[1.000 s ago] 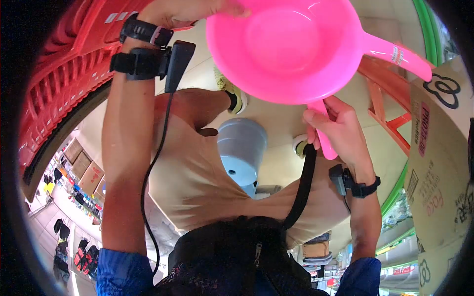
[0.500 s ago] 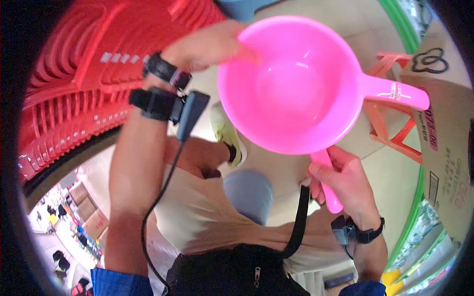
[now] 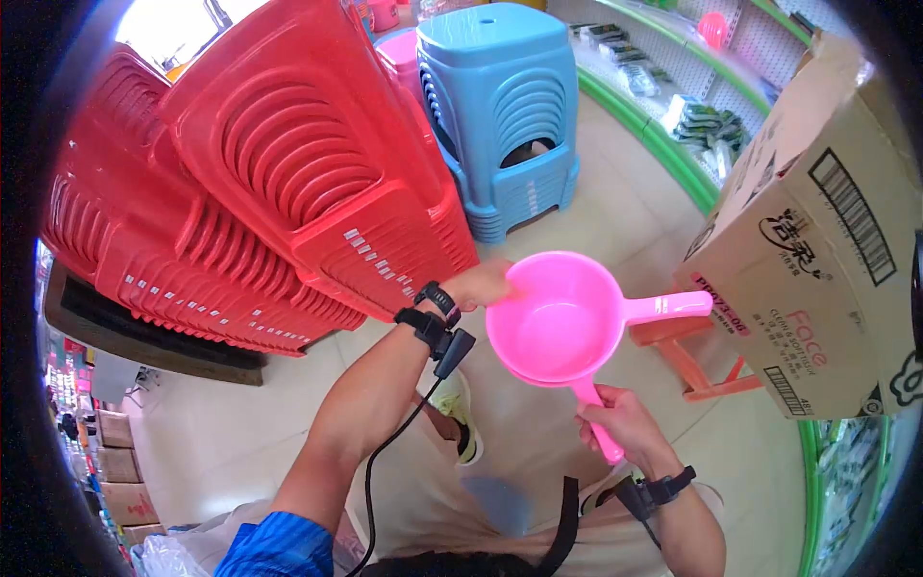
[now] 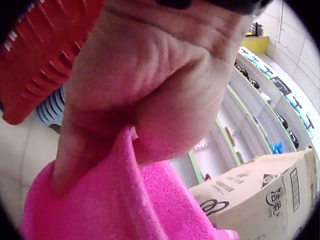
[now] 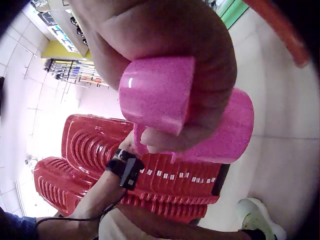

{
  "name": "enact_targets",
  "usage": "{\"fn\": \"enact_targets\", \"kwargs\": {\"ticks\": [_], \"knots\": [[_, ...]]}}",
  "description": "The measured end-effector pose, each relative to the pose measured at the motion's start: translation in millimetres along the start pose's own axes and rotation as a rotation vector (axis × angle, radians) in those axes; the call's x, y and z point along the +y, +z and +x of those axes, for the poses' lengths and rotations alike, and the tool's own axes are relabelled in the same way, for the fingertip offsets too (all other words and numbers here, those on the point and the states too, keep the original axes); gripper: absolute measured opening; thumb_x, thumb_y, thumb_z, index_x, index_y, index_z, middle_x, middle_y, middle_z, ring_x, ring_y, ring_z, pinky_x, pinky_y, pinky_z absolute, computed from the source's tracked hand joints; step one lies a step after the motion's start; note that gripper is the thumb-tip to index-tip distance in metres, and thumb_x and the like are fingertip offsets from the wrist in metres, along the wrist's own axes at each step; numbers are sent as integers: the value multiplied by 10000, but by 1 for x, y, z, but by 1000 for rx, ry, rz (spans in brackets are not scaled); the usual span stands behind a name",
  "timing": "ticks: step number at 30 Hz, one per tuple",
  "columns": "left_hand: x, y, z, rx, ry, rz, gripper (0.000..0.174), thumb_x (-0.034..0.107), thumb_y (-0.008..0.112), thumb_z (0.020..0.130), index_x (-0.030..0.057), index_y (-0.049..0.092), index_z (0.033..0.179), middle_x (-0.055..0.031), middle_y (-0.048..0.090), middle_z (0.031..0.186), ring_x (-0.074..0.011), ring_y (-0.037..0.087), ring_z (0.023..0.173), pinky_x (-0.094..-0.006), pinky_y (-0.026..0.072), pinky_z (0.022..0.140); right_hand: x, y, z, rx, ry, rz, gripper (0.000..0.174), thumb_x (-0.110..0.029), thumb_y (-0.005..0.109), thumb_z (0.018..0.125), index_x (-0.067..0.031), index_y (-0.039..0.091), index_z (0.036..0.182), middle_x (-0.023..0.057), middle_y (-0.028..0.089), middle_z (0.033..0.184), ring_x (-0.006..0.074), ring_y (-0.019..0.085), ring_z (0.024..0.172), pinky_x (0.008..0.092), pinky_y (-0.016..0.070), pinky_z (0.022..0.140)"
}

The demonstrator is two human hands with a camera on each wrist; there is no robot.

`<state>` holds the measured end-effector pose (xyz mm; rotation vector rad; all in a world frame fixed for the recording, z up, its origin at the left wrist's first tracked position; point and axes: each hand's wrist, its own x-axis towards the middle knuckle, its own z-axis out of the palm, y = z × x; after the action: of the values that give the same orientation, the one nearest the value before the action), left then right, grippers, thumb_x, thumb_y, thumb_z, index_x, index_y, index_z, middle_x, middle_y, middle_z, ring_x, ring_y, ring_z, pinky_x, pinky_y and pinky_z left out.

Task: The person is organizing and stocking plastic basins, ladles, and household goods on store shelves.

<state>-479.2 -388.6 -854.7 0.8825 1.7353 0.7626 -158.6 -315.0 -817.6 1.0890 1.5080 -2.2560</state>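
In the head view, two pink dippers appear nested, bowl openings facing up, one handle pointing right and the other down toward the person. My left hand pinches the left rim. In the left wrist view, that hand has the pink rim between thumb and fingers. My right hand grips the lower handle; in the right wrist view, the curled right hand wraps round the pink handle, with part of a bowl behind it.
Red stacked stools stand at the left, blue stools beyond the dippers. A large cardboard box is at the right, beside an orange stool. Green-edged shelves curve behind. A shoe shows below the left hand.
The head view has swung upward, bringing the blue stools and more of the box into view. The dippers look smaller and lie lower in the picture. Both hands keep their hold.
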Motion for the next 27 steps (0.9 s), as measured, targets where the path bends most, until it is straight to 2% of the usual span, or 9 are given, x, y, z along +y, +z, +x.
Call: {"fn": "enact_targets", "kwargs": {"ticks": [3, 5, 8, 11, 13, 16, 20, 23, 27], "knots": [[9, 8, -3, 43, -2, 164, 211, 130, 673, 851, -2, 725, 1007, -12, 685, 818, -89, 596, 711, -270, 484, 620, -3, -3, -10, -11, -19, 14, 200, -99, 625, 914, 37, 596, 1057, 58, 609, 799, 143, 621, 601, 276, 492, 497], [-7, 12, 3, 125, 112, -90, 221, 87, 687, 829, -19, 724, 1019, -34, 699, 838, -99, 628, 718, -272, 507, 627, -2, 1, -15, -21, -26, 39, 201, -101, 625, 915, 37, 595, 1057, 60, 611, 806, 144, 623, 605, 277, 494, 500], [-2, 16, 7, 163, 84, -151, 244, 58, 692, 817, -33, 718, 1042, -60, 710, 863, -102, 650, 736, -268, 525, 655, -8, -1, -29, -12, -52, 26, 200, -103, 620, 919, 36, 597, 1061, 63, 612, 815, 147, 627, 609, 278, 497, 505], [13, 17, -3, 231, 40, -34, 255, 68, 687, 832, -36, 713, 1064, -66, 713, 883, -98, 649, 736, -267, 528, 658, -8, -2, -33, -9, -73, 19, 206, -102, 619, 921, 39, 597, 1068, 66, 612, 813, 151, 631, 607, 279, 499, 507], [20, 16, -12, 214, 67, -66, 244, 71, 684, 840, -36, 715, 1057, -62, 712, 871, -98, 648, 727, -271, 530, 654, -8, -5, -34, -34, -87, -17, 297, -69, 589, 917, 52, 562, 1187, 85, 627, 848, 158, 645, 623, 266, 523, 514], [19, 18, -19, 194, 114, -141, 222, 81, 681, 854, -37, 719, 1038, -54, 709, 846, -102, 646, 706, -275, 531, 640, -9, -2, -39, -28, -128, 14, 219, -104, 620, 923, 32, 585, 1091, 70, 618, 824, 154, 637, 608, 279, 505, 512], [13, 25, -19, 213, 232, -204, 211, 107, 679, 874, -35, 720, 1024, -49, 707, 828, -103, 647, 694, -266, 528, 626, -3, -2, -43, -6, -102, 18, 235, -105, 616, 925, 31, 581, 1114, 65, 615, 828, 148, 637, 609, 276, 509, 515], [25, 28, -23, 234, 113, -123, 216, 120, 667, 897, -38, 711, 1037, -63, 710, 885, -99, 654, 727, -256, 533, 652, 1, -5, -49, 29, -98, -8, 261, -108, 615, 927, 36, 578, 1142, 58, 607, 822, 141, 631, 603, 273, 510, 516], [37, 40, -29, 234, 158, -291, 214, 141, 688, 883, -54, 716, 967, -70, 706, 841, -108, 649, 694, -270, 520, 624, 1, -5, -57, 37, -156, 5, 292, -110, 616, 923, 44, 571, 1167, 54, 599, 813, 136, 622, 595, 272, 509, 514]]}}
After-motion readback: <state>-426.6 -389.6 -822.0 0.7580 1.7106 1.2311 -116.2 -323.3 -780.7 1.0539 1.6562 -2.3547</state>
